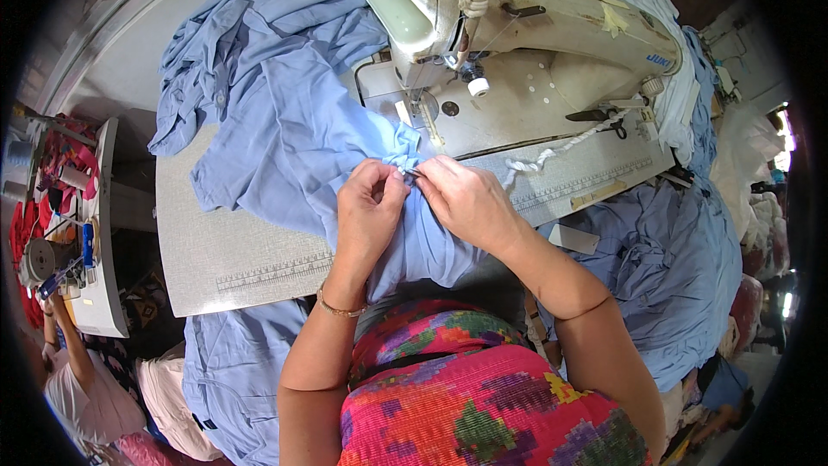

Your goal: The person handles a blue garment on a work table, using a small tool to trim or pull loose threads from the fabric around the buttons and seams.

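Nearest: bright patterned dress [483, 406], forearms rising from it toward the table [216, 250].

Left hand [369, 207] closed, fingertips pinching a bunched fold of blue cloth [293, 138]. Right hand [461, 198] closed too, thumb and forefinger nipping the same fold; a small dark item sat between the fingertips, too small to tell. The hands almost touched.

Cloth lay across the table's middle, piled far left, its near edge spilling into the lap. Gathered spot sat just near of the sewing machine [517, 26], by its needle plate.

Judged: light, thin, limp fabric; slides and creases easily, no stiffness. Best taken at the seam or folded edge with a fingertip pinch, as here; a flat palm would only push it.

More blue cloth heaped right [664, 267]. Another person sat low left [78, 380] by a side table with spools [52, 207].
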### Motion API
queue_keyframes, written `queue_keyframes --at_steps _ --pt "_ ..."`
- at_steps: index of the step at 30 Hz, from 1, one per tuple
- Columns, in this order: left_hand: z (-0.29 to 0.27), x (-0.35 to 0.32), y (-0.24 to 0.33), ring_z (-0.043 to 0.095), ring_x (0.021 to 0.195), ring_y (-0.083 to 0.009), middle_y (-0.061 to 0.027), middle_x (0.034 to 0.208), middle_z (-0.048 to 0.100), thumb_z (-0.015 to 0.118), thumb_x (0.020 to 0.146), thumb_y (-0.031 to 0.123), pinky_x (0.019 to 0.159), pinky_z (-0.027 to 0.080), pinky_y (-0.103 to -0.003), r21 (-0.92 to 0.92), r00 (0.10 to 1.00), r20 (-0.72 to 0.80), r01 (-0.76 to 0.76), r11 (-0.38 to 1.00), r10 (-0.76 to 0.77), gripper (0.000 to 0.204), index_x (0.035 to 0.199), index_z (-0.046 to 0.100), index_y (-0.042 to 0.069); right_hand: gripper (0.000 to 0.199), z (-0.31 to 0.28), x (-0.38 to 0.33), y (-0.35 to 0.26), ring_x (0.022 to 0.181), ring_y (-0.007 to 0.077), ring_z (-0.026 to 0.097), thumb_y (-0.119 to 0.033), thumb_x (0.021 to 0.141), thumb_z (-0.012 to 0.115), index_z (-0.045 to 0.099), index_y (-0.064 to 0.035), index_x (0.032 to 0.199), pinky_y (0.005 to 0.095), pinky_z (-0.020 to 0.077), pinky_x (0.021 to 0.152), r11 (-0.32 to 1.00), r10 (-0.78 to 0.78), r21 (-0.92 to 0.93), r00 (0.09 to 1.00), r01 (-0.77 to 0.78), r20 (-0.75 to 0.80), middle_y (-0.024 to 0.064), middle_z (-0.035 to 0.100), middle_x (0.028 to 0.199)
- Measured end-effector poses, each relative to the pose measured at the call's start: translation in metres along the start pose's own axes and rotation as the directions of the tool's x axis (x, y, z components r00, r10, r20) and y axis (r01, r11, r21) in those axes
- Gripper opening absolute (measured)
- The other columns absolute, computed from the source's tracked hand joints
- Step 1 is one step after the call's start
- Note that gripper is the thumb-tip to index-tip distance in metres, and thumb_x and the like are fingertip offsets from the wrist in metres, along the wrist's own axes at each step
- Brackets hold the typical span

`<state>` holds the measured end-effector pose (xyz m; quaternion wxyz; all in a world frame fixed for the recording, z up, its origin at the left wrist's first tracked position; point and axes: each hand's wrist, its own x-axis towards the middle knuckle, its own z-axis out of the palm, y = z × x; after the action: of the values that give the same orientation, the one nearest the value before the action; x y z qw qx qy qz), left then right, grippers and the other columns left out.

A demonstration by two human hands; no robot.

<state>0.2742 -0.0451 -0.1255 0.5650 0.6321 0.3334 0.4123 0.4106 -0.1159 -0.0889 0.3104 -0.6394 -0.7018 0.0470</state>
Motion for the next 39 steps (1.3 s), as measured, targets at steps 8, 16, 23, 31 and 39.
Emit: queue_keyframes --at_steps 8,16,23,31,39 --pt "-0.001 0.0 0.004 0.059 0.067 -0.0088 -0.0043 0.079 0.053 0.054 0.088 0.004 0.062 0.046 -0.021 0.076 0.998 0.043 -0.049 0.996 0.046 0.013 0.08 0.056 -0.006 0.011 0.006 0.0 0.007 0.067 0.0344 0.059 -0.007 0.082 0.059 0.056 -0.0018 0.091 0.0406 0.0468 0.058 0.998 -0.066 -0.023 0.997 0.065 -0.034 0.0151 0.057 0.078" --pt "-0.002 0.001 0.006 0.058 0.065 -0.0087 -0.0033 0.075 0.054 0.052 0.089 0.005 0.061 0.045 -0.021 0.034 0.998 0.064 0.009 0.999 -0.012 0.012 0.083 0.055 -0.006 0.009 0.009 0.004 0.013 0.064 0.0344 0.058 -0.006 0.081 0.06 0.056 -0.002 0.088 0.0406 0.046 0.055 0.99 -0.128 0.048 0.989 0.132 -0.079 0.0149 0.056 0.075" --pt "-0.004 0.003 0.002 0.054 0.064 -0.0104 -0.0051 0.074 0.054 0.054 0.088 0.004 0.059 0.043 -0.024 0.22 0.992 0.088 -0.103 0.97 0.085 0.01 0.081 0.055 -0.004 0.011 0.008 0.006 0.014 0.065 0.0347 0.058 -0.009 0.08 0.063 0.056 -0.0023 0.086 0.0407 0.0468 0.056 0.994 -0.101 0.03 0.994 0.102 -0.029 0.0153 0.057 0.074" --pt "0.001 0.002 0.01 0.052 0.066 -0.0274 -0.0157 0.074 0.053 0.056 0.083 0.003 0.062 0.042 -0.034 0.401 0.96 0.087 -0.277 0.873 0.265 0.007 0.081 0.054 -0.004 0.011 0.011 0.008 0.021 0.064 0.0328 0.061 -0.012 0.084 0.055 0.049 -0.0026 0.083 0.0398 0.05 0.054 0.974 -0.192 -0.116 0.98 0.196 0.045 0.0154 0.056 0.074" --pt "0.006 0.002 0.01 0.052 0.064 -0.0325 -0.0163 0.075 0.052 0.055 0.082 0.002 0.059 0.043 -0.038 0.509 0.944 0.115 -0.324 0.797 0.31 0.006 0.079 0.052 -0.002 0.007 0.009 0.007 0.024 0.063 0.0285 0.063 -0.009 0.082 0.05 0.047 -0.0031 0.084 0.0376 0.0512 0.054 0.941 -0.207 -0.238 0.965 0.241 0.159 0.013 0.058 0.073"
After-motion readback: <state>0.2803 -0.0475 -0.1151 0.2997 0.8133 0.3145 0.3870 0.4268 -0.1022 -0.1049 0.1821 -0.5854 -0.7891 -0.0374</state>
